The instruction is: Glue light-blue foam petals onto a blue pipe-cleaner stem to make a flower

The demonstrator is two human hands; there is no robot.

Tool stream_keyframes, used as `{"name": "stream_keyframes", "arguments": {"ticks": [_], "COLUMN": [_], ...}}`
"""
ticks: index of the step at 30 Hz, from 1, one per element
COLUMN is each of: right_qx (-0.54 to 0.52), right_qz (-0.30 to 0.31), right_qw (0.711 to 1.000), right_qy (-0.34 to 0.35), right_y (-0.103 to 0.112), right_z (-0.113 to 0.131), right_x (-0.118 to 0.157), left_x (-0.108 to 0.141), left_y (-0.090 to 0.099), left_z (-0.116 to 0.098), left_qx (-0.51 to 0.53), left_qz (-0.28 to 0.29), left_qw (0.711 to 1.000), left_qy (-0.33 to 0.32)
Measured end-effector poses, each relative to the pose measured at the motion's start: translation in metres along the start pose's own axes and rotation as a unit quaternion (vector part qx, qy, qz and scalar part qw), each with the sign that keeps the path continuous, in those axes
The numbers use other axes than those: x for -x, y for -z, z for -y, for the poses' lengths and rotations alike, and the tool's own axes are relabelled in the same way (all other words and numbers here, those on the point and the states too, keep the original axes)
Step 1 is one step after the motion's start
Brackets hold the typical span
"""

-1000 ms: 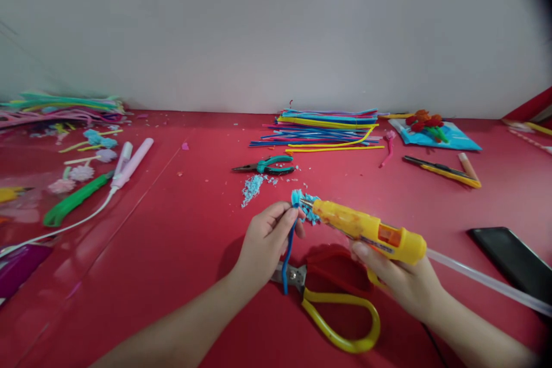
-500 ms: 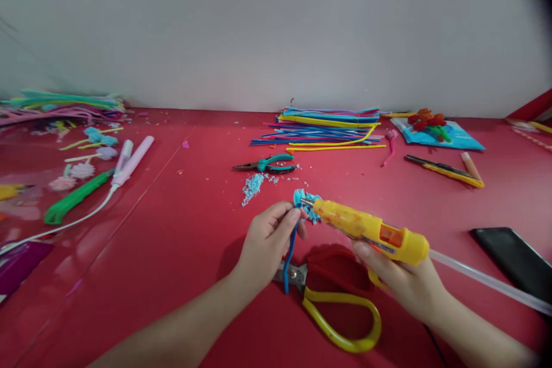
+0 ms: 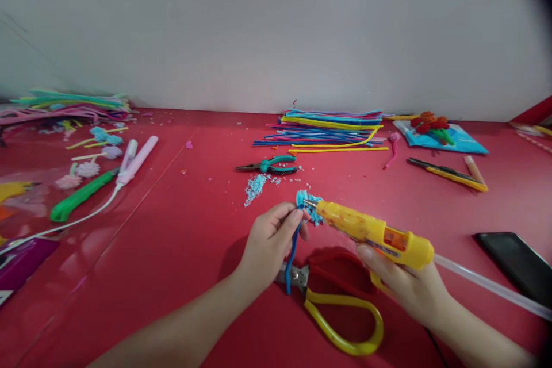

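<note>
On the red table, blue stem apparently pinched in left hand's fingertips.

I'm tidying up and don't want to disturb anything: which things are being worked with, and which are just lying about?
In use:
- blue stem with light-blue tip, in left hand
- yellow glue gun, in right hand

Seemingly just lying about:
- scissors
- pliers
- black phone
- utility knife

Soft overhead glare on the red tabletop, dark upper-right corner.
</note>
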State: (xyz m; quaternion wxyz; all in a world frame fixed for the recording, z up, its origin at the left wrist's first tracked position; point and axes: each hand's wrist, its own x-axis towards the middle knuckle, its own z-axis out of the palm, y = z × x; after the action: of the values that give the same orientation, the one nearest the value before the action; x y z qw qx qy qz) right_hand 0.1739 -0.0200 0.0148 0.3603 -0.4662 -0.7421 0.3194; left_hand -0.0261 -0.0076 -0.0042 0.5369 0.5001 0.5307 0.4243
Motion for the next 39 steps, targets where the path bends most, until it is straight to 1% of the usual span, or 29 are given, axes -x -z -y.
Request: {"name": "stream_keyframes", "arguments": {"ticks": [3,9,14,19,23,28,31,35,37,39], "right_qx": [-0.008,-0.009,-0.012,-0.020,-0.022,0.001,0.005,-0.001,-0.019,-0.046], "right_qz": [-0.003,-0.009,0.009,-0.006,-0.004,-0.017,-0.009,0.008,-0.008,-0.049], "right_qw": [1.000,1.000,1.000,1.000,1.000,1.000,1.000,0.998,0.998,0.994], "right_qy": [0.012,0.013,0.002,-0.007,-0.006,-0.007,-0.023,-0.057,-0.067,-0.091], "right_y": [0.000,0.000,0.001,0.001,0.000,-0.001,-0.002,-0.003,-0.003,-0.002], "right_z": [0.001,0.003,0.005,0.004,0.003,0.003,0.004,0.001,-0.003,-0.008], "right_x": [-0.001,-0.002,-0.003,-0.002,-0.001,-0.001,-0.001,0.001,0.002,-0.001], "left_x": [0.000,-0.001,0.000,0.000,-0.001,0.000,0.001,-0.001,-0.004,-0.006], "left_y": [0.000,0.000,0.000,-0.001,0.000,0.000,0.000,0.004,0.006,0.008], "left_z": [0.000,0.000,0.000,-0.001,0.000,0.001,-0.001,-0.004,-0.006,-0.007], "left_qx": [0.004,0.006,0.001,0.008,0.013,0.012,-0.002,-0.037,-0.029,-0.004], "left_qz": [0.004,0.004,0.000,0.000,0.003,0.004,0.000,-0.029,-0.042,-0.048], "left_qw": [1.000,1.000,1.000,1.000,1.000,1.000,1.000,0.999,0.998,0.999], "left_qy": [0.002,0.005,0.006,0.002,-0.002,-0.005,-0.007,-0.022,-0.023,-0.013]}}
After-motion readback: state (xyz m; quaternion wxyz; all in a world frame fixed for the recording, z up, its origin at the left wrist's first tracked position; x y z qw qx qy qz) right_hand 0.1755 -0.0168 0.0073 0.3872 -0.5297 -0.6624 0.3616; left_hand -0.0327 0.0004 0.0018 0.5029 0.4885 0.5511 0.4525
